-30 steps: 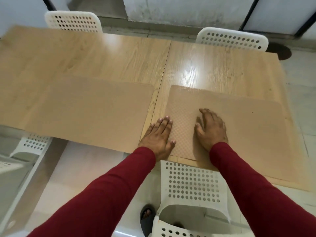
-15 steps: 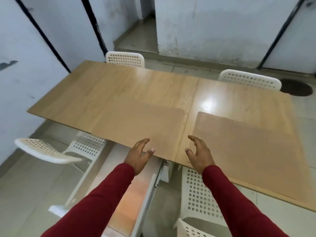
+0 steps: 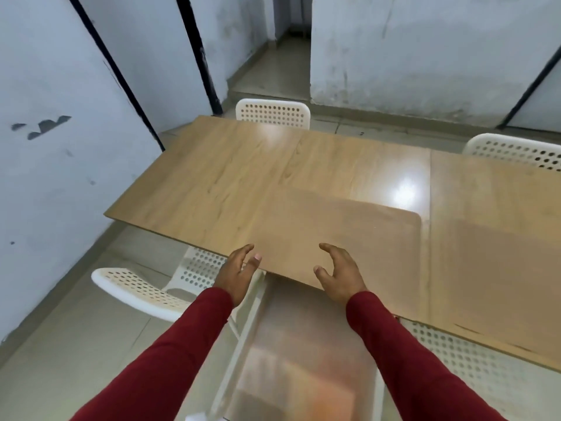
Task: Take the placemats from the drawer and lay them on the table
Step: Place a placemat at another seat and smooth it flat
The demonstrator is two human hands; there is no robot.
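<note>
Two tan placemats lie flat on the long wooden table (image 3: 230,177), a glossy wood-grain top with a seam down its middle. The nearer placemat (image 3: 340,235) is a matte rectangle with rounded corners, just left of the seam, its long axis along the near table edge. The second placemat (image 3: 498,268) sits right of the seam, laid the same way. White perforated plastic chairs (image 3: 273,113) ring the table. Left hand (image 3: 238,273) and right hand (image 3: 341,276) hover at the near edge, fingers loosely spread, holding nothing.
</note>
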